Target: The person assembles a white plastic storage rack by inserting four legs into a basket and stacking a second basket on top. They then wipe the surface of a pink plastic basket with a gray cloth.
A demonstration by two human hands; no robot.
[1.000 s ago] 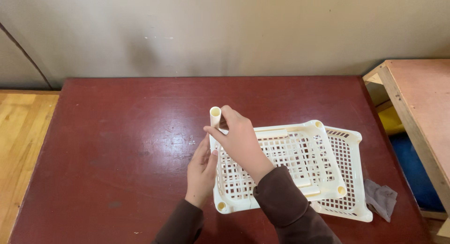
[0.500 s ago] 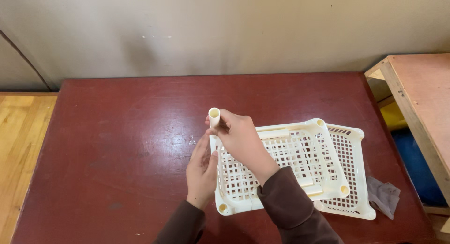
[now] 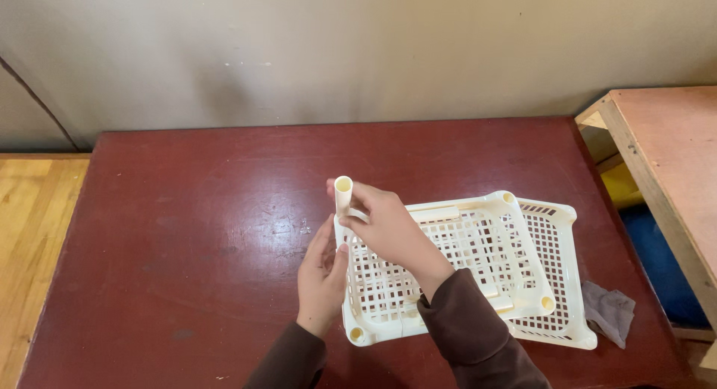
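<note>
The right hand (image 3: 388,224) pinches a cream plastic tube (image 3: 343,197) standing upright at the far left corner of the top cream tray (image 3: 448,262). The left hand (image 3: 323,273), fingers loosely open, steadies the tray's left edge. I can see only this one tube up; the other corner holes look empty, and a second tray (image 3: 556,284) lies under it on the red table (image 3: 187,232).

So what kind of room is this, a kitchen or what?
Probably a plain room in a home or small workshop, not clearly a kitchen. A dark red wooden table stands against a bare beige wall, a wood floor shows at the left, and a second wooden table stands at the right.
</note>
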